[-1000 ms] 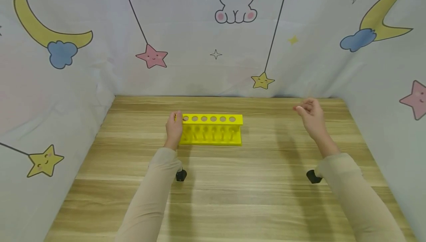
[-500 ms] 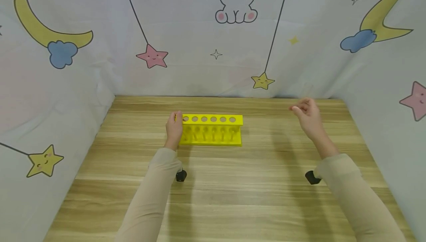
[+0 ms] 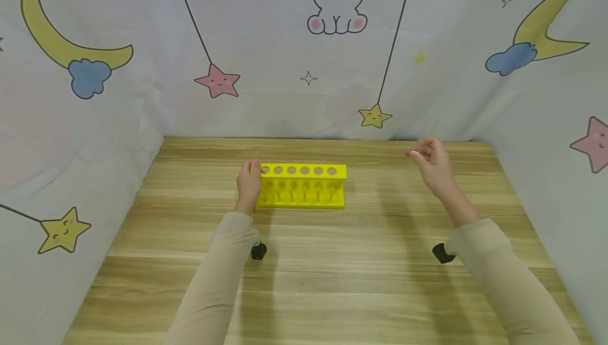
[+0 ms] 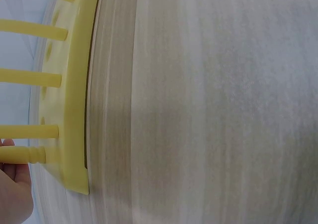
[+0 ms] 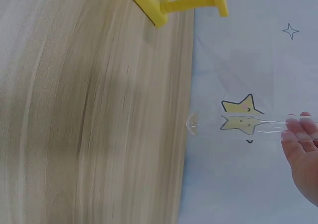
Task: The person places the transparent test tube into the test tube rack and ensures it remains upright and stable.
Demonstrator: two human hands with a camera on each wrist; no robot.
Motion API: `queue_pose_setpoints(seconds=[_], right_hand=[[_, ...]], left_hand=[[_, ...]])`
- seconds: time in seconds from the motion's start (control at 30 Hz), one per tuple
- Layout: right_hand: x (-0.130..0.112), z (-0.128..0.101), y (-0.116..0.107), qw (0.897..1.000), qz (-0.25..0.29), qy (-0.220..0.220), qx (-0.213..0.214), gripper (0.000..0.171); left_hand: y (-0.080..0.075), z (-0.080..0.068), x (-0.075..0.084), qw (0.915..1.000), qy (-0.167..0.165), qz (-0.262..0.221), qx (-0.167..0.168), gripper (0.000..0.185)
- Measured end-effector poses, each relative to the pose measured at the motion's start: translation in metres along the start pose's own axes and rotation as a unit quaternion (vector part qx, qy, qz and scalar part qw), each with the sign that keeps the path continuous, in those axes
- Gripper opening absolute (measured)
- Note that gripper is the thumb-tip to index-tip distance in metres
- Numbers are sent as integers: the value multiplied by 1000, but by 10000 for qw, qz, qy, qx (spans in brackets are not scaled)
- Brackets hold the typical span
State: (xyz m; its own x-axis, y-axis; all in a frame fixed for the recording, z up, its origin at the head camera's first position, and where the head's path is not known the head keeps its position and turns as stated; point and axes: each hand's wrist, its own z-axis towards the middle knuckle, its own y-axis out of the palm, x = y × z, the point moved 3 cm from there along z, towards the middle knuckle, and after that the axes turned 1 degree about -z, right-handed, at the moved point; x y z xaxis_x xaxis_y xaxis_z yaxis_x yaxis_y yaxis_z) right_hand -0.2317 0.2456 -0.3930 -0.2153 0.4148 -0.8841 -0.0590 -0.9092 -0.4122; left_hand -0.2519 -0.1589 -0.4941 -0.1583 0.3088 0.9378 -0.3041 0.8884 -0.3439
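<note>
Rack (image 3: 298,172) on tbl (image 3: 332,260), tube (image 5: 233,126) to R, cloth (image 3: 271,34) behind

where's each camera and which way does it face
Head: on the head, facing forward and down at the yellow rack; left hand, right hand, sleeves show.
Left: on that wrist, facing rack and table; left hand partly shows.
Right: on that wrist, facing clear tube and backdrop; right hand partly shows.
Wrist views share rack and table.

The rack (image 3: 301,176) looks like smooth plastic, the tube (image 5: 238,126) glossy (glass or plastic, I can't tell from here), the table (image 3: 351,260) wood-grained, 2 sleeves (image 3: 209,281) matt cloth.
</note>
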Motion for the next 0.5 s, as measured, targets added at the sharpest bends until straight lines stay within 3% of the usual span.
queue_pose_setpoints(seconds=[0.23,0.5], right_hand=[[-7,1,5,9999,96,-9,-37,13],[-18,4,12,9986,414,-310,-136,11]], left_hand=[[0,0,-1,10000,-68,-34,-15,41],[-1,0,-1,10000,-32,69,12,41]])
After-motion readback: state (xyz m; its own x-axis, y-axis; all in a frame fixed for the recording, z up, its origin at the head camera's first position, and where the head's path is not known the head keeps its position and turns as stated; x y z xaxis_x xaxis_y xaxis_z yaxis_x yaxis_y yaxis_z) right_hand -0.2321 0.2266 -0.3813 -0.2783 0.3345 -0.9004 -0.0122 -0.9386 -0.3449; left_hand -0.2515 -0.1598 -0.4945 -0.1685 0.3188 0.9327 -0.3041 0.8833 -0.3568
